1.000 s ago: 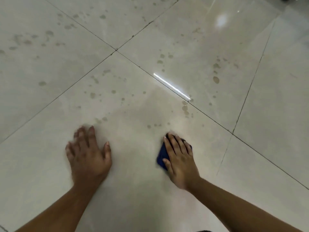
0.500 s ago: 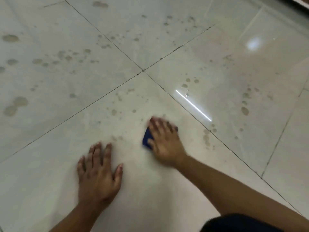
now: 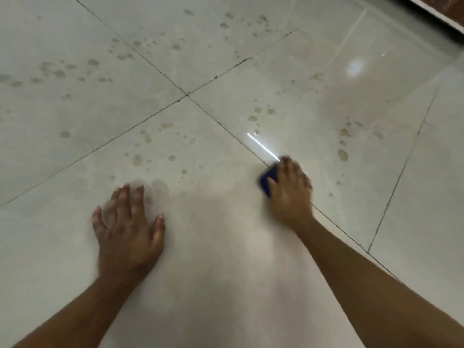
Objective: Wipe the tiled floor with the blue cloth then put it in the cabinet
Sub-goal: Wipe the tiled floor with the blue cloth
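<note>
Since half a second ago, my right hand (image 3: 288,190) has carried the blue cloth (image 3: 268,180) from the middle of the frame to the right, onto the grout line (image 3: 226,130) that runs diagonally down to the lower right. That hand lies flat on the cloth and presses it to the tiled floor (image 3: 75,109); motion blur hides how much the fingers bend. Only a small dark blue corner of the cloth shows at the left of the hand. My left hand (image 3: 128,229) rests palm down on the floor at lower left, fingers spread wide, holding nothing. I can read no writing anywhere. Tiles are large, glossy, pale grey, and carry many dull round spots (image 3: 342,154) in the upper half. A thin bright reflection (image 3: 262,146) ends just above the cloth. At the upper right corner a dark edge (image 3: 431,16) borders the floor.
</note>
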